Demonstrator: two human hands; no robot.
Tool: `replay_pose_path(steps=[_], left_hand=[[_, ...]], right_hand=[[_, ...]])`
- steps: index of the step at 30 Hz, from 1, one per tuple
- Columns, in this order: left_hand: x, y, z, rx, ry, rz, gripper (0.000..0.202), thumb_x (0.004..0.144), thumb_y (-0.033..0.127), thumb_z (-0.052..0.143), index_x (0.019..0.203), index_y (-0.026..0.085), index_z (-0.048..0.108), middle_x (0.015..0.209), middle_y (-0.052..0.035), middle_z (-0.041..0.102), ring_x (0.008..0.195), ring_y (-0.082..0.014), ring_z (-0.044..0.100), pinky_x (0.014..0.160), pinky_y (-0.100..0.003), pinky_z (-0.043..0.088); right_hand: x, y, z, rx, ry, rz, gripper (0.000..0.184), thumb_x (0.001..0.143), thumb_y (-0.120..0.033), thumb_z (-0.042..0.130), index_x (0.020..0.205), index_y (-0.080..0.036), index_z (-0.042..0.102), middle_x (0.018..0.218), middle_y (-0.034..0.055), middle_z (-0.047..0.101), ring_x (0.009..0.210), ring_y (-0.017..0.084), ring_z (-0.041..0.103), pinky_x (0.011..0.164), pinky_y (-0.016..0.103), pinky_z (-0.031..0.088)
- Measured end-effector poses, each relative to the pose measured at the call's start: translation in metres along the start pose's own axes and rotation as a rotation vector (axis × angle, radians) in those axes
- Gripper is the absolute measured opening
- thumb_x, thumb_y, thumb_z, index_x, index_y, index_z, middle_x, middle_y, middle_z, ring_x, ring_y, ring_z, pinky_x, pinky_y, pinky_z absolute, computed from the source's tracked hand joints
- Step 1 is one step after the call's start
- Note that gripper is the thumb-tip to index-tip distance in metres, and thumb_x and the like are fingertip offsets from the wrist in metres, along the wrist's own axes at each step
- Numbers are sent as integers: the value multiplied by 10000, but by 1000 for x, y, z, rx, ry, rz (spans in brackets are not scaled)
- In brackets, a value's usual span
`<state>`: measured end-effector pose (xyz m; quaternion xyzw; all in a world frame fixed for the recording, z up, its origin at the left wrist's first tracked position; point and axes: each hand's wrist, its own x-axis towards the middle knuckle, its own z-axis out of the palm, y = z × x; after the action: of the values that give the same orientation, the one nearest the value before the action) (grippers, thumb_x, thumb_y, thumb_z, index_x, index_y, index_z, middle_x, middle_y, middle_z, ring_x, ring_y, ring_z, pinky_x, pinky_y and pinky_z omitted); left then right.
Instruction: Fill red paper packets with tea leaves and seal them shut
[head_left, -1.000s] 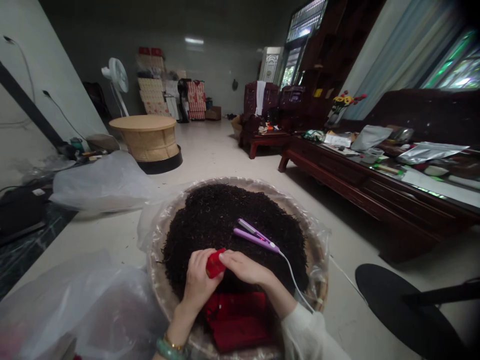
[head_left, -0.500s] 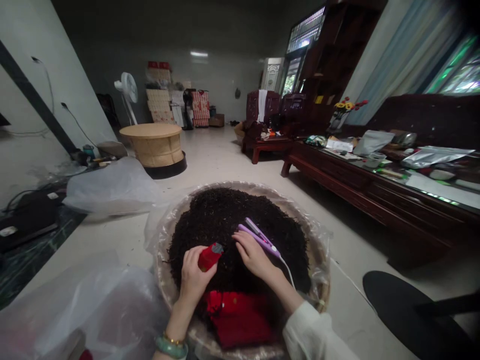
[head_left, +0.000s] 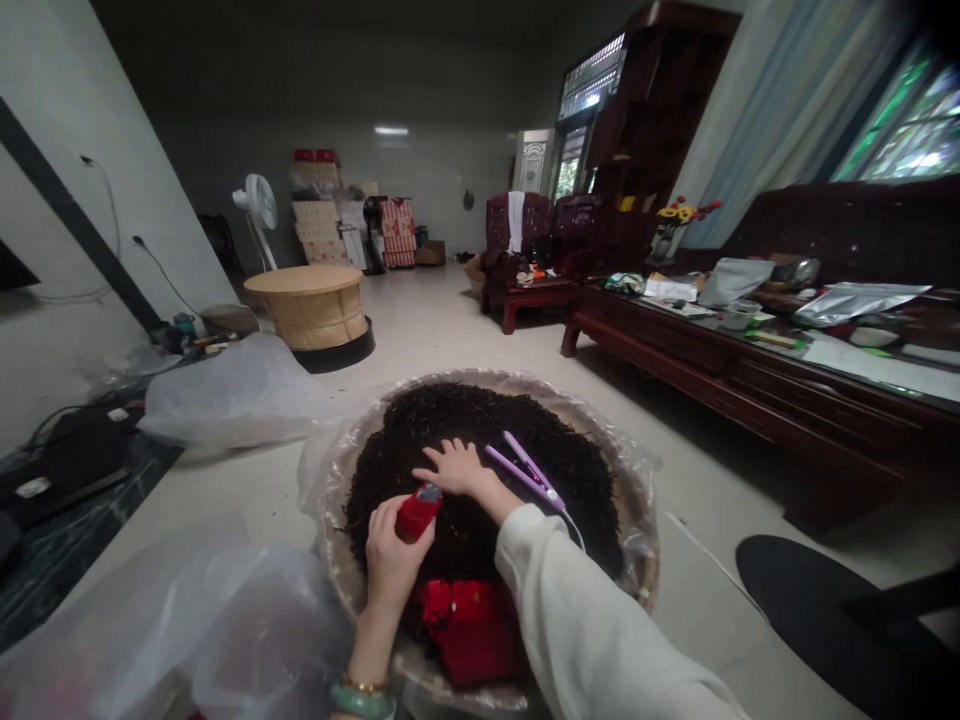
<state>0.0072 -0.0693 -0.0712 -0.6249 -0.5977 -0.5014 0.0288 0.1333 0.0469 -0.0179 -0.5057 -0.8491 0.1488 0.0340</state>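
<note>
Red pouch [head_left: 418,511] sat low in the middle of the frame, gripped upright in the closed left hand [head_left: 390,560], just below and left of the right hand [head_left: 454,467]. I saw the right hand lying open on the dark tea leaves [head_left: 450,410], holding nothing, with the purple sealer [head_left: 525,468] just to its right, slanting from upper left to lower right. A moment earlier that hand was at the sealer; it had since slid left.

Upper half of tea heap [head_left: 480,425] bare, open from above. Purple clamp tool [head_left: 525,470] lies right of centre. Red packet stack [head_left: 469,625] blocks lower edge. Plastic bag [head_left: 187,640] crowds lower left.
</note>
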Motion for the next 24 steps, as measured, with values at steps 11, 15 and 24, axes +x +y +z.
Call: replay_pose_path(steps=[11,15,24], left_hand=[[-2,-3,2,-27,-41,5,268,735,320,650,956,181,590,912,-80,647,848,-234,608,770,-374,509],[-2,-5,-1,-8,-54,-15,273,733,332,655,953,182,591,899,-74,643,841,-233,605,765,-375,508],[5,-2,-1,-17,-61,-7,269,733,322,656,958,187,592,918,-75,641,863,-237,600,781,-380,504]], right_hand=[[-75,22,19,-163,350,-232,358,832,-468,539,1076,-214,599,1168,111,549,1114,279,428,939,418,316],[-59,22,21,-180,378,-22,311,872,-403,489,1073,-194,603,1113,133,577,1044,286,472,875,420,350],[-47,24,8,210,313,-127,209,747,-163,627,952,-191,655,960,72,632,913,209,550,787,316,431]])
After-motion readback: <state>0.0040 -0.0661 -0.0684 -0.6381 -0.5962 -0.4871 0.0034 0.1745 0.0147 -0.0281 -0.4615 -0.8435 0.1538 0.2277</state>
